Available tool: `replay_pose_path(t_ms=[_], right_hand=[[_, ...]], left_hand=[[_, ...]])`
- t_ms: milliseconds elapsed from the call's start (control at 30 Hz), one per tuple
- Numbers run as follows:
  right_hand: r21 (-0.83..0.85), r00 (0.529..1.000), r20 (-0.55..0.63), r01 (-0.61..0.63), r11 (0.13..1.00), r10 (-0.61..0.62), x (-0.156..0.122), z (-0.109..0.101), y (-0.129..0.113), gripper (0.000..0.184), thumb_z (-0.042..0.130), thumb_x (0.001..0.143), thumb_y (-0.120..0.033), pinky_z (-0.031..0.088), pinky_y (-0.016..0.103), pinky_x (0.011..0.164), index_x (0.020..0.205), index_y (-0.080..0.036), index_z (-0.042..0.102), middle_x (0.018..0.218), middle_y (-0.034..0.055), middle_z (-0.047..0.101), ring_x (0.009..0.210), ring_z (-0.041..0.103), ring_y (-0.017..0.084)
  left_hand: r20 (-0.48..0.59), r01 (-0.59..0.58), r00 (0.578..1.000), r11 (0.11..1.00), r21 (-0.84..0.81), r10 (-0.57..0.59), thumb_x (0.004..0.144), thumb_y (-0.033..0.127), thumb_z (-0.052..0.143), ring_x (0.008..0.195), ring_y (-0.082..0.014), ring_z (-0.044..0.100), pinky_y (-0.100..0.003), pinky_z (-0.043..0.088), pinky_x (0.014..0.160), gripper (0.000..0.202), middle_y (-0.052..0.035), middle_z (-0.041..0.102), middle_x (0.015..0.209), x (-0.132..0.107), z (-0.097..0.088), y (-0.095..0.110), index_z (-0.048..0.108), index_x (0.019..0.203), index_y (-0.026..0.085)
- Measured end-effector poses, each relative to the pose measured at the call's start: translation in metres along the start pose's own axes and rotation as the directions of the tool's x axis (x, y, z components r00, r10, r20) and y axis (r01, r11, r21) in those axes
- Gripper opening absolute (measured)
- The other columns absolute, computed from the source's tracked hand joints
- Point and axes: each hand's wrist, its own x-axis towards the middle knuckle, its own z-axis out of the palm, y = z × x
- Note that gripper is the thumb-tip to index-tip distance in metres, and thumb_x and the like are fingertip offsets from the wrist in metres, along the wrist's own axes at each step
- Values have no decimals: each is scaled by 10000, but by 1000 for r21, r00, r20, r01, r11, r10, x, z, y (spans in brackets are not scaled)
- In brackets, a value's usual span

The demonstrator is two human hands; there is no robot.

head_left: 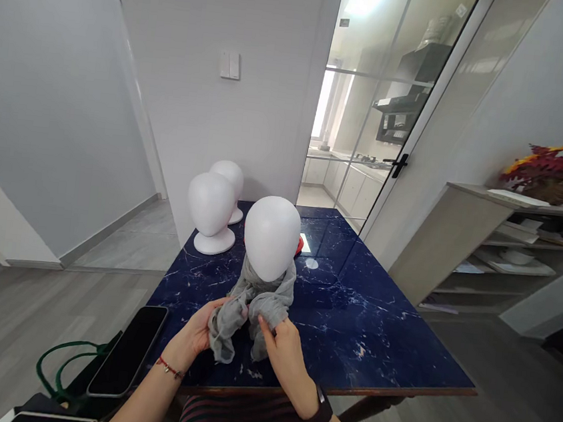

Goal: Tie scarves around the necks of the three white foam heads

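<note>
A white mannequin head (271, 237) stands on the dark blue marble table (366, 314) in front of me. A grey scarf (256, 302) is wrapped around its neck, and its two ends hang down onto the tabletop. My left hand (198, 336) grips the left end of the scarf. My right hand (283, 347) pinches the right end with the fingertips. A black band sits on my right wrist, a red string on my left.
Two more white mannequin heads (211, 212) stand at the table's far left. A small red object (300, 245) peeks out behind the near head. A black phone (129, 349) lies at the left edge. A shelf with a flower basket (557, 174) stands to the right.
</note>
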Motion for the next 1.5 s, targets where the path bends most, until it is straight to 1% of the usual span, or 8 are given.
replay_pose_path(t_ms=[133, 300, 367, 533, 633, 800, 1233, 1500], right_hand=[[246, 982, 95, -183, 952, 164, 12, 14, 14, 342, 573, 792, -488, 442, 331, 755, 781, -161, 675, 775, 71, 656, 732, 572, 201], [745, 835, 450, -547, 383, 317, 20, 34, 6, 483, 584, 714, -630, 417, 240, 531, 801, -155, 609, 643, 0, 577, 529, 470, 103], [736, 794, 507, -602, 311, 337, 22, 35, -1, 490, 579, 719, -634, 393, 226, 495, 794, -149, 597, 636, -1, 567, 517, 468, 97], [690, 884, 388, -467, 554, 262, 26, 35, -14, 384, 785, 595, -354, 457, 263, 664, 847, -138, 591, 773, 10, 629, 714, 575, 144], [716, 916, 342, -400, 572, 212, 26, 37, -16, 383, 770, 599, -306, 450, 313, 803, 893, -140, 589, 878, 35, 650, 859, 593, 179], [661, 839, 444, -543, 518, 314, 24, 40, -8, 388, 665, 559, -194, 470, 297, 686, 929, -147, 559, 820, 18, 642, 772, 611, 174], [576, 823, 484, -556, 599, 298, 15, 20, 26, 770, 443, 498, -78, 450, 219, 593, 1258, -199, 424, 931, 29, 654, 738, 602, 144], [178, 985, 101, -155, 972, 139, 12, 14, 54, 628, 391, 583, -34, 442, 317, 895, 1182, -158, 533, 1062, 71, 655, 985, 601, 180]], left_hand=[[15, 19, 1000, 989, -150, -17, 890, 174, 402, 685, -182, 700, -249, 573, 596, 337, -105, 716, 783, -10, 7, -12, 535, 1180, 64], [-176, -3, 984, 1000, -10, 1, 861, 241, 512, 532, -172, 666, -269, 561, 540, 268, -70, 710, 688, -14, 16, -32, 596, 1080, 111], [-200, -25, 978, 981, 193, 64, 842, 326, 558, 542, -184, 662, -276, 545, 548, 297, -92, 711, 701, -14, 15, -39, 627, 1035, 111], [-169, -233, 914, 818, 526, 369, 743, 293, 684, 740, -196, 668, -242, 503, 652, 252, -91, 725, 809, -12, -2, -44, 671, 927, 122], [-145, -339, 904, 880, 332, 403, 725, 190, 684, 862, -192, 658, -242, 491, 757, 232, -71, 719, 937, -11, -12, -37, 659, 949, 135], [-166, -235, 953, 965, 117, 252, 827, 255, 530, 780, -204, 670, -300, 507, 728, 194, -77, 718, 816, -7, -15, -23, 667, 883, 128], [-312, -445, 740, 782, 437, 596, 769, 350, 656, 501, -112, 580, -180, 406, 407, 232, -11, 640, 615, -23, -24, 30, 612, 775, 122], [-343, -685, 606, 690, 235, 718, 855, 180, 534, 693, -133, 647, -224, 544, 643, 118, -57, 685, 764, -22, -7, 46, 625, 804, 126]])
